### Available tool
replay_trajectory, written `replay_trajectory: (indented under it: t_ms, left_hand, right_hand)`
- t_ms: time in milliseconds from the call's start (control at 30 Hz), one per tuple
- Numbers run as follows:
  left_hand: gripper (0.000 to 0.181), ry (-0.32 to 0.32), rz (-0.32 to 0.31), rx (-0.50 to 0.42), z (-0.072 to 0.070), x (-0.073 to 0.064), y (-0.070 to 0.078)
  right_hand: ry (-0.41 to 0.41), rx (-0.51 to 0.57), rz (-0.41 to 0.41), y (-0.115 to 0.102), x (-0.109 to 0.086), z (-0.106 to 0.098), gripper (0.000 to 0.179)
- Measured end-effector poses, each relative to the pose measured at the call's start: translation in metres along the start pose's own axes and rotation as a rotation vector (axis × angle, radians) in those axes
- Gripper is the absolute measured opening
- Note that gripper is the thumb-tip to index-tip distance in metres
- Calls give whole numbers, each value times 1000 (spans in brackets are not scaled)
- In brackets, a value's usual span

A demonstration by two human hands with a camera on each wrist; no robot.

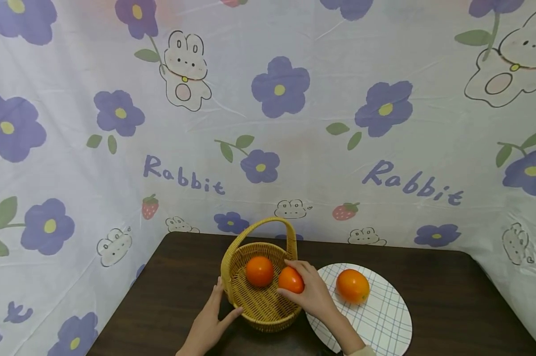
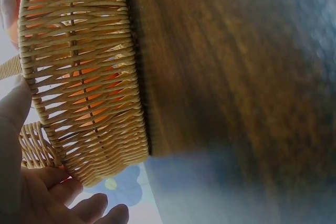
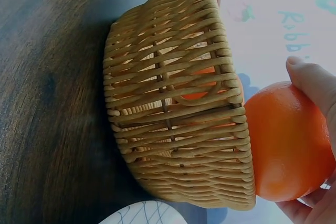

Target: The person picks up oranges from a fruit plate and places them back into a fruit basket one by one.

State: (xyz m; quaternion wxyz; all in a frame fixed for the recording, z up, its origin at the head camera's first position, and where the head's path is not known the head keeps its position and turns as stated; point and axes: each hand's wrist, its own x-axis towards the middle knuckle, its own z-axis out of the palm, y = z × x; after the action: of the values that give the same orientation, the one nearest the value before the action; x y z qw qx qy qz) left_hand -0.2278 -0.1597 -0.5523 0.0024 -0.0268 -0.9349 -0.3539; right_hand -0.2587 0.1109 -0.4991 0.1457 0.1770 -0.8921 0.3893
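Observation:
My right hand [image 1: 312, 291] grips an orange [image 1: 291, 280] at the right side of the yellow wicker basket [image 1: 272, 324]. In the right wrist view, that orange [image 3: 289, 142] sits at the basket's rim between thumb and fingers. Inside the basket lies another orange [image 1: 260, 271], partly visible through the weave. Against the basket's left side, my left hand [image 1: 209, 319] rests with thumb and fingers spread, the thumb at the rim; the left wrist view shows its fingertips [image 2: 65, 190] touching the wicker. A third orange [image 1: 352, 286] lies on a round plate.
The white plate [image 1: 383, 326] with blue grid lines stands right of the basket on a dark wooden table [image 1: 174, 267]. An arched handle [image 1: 268, 221] rises over the basket. Behind the table hangs a cloth [image 1: 294, 133] printed with flowers and rabbits.

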Motion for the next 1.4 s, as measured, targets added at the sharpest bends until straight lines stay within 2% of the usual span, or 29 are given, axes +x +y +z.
replay_trajectory:
  t_ms: [467, 833, 1400]
  left_hand:
    - [92, -10, 14, 0, -1, -1, 0]
    - [91, -3, 24, -1, -1, -1, 0]
    - [91, -4, 17, 1, -1, 1, 0]
  right_hand:
    - [-11, -13, 4, 0, 3, 4, 65]
    - [-28, -37, -19, 5, 5, 8, 70]
    - [-62, -50, -15, 10, 9, 17, 69]
